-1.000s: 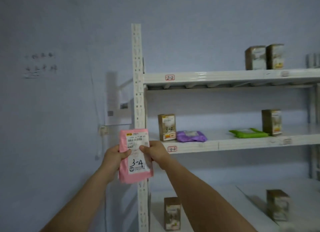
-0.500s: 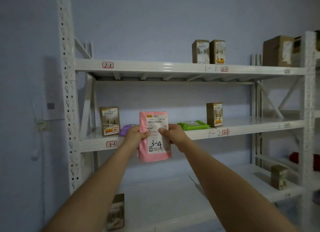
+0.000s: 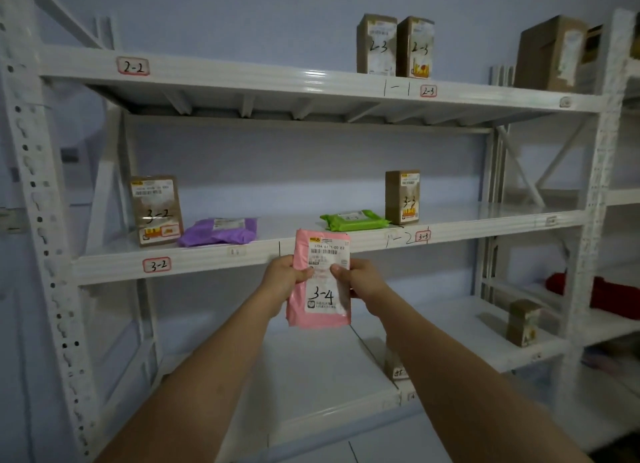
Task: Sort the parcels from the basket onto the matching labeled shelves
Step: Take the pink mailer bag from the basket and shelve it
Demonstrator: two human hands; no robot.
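Left hand: I see my left hand (image 3: 282, 282) gripping the left edge of the pink parcel (image 3: 320, 282), thumb curled over its front.
Right hand: my right hand (image 3: 360, 281) pinches the parcel's right edge, thumb on the white label.
Pink parcel: I hold it upright between both hands, in the air in front of the middle shelf (image 3: 485, 225); its label reads "3-4" by hand.
Middle shelf, left: a brown box marked "3-2" (image 3: 156, 210) stands above the 3-2 tag (image 3: 157, 265); a purple pouch (image 3: 220, 232) lies just beside it.
Middle shelf, right: a green pouch (image 3: 353, 221) lies flat, touching or nearly touching a brown box marked "3-3" (image 3: 402, 197) above the 3-3 tag (image 3: 423, 236).
Top shelf: two boxes marked "2-3" (image 3: 394, 45) stand side by side above the 2-3 tag (image 3: 428, 91); a 2-2 tag (image 3: 133, 67) sits far left; a larger carton (image 3: 550, 52) stands at the right.
Lower shelf: I make out a small brown box (image 3: 523, 322) at the right.
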